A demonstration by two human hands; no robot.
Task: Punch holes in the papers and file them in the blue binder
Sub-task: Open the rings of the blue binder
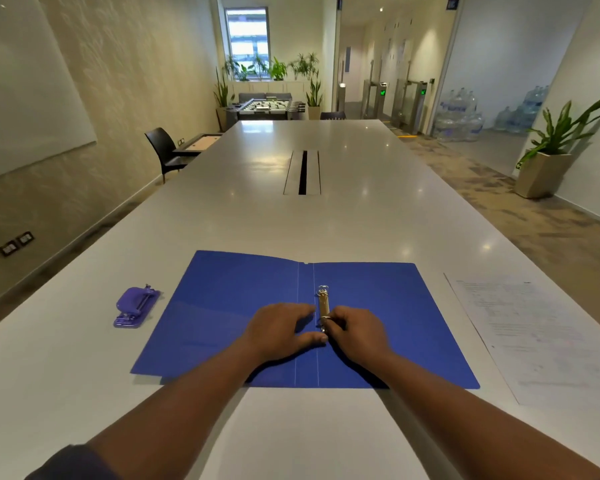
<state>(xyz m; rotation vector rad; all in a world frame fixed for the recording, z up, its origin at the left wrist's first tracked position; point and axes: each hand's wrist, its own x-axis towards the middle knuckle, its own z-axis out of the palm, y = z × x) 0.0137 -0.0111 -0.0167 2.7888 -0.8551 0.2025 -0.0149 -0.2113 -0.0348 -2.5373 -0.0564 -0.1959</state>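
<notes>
The blue binder [222,317] lies open and flat on the white table [326,220]. Its metal ring mechanism [323,304] runs along the spine. My left hand [278,332] presses flat on the left cover beside the spine, fingers straight. My right hand [355,332] pinches the near ring of the mechanism. A purple hole punch [136,307] sits left of the binder. Printed papers [534,337] lie to the right of the binder.
A cable slot [302,173] is set in the table's middle, farther back. A black chair [165,154] stands at the left side. A potted plant [548,157] stands on the floor at the right.
</notes>
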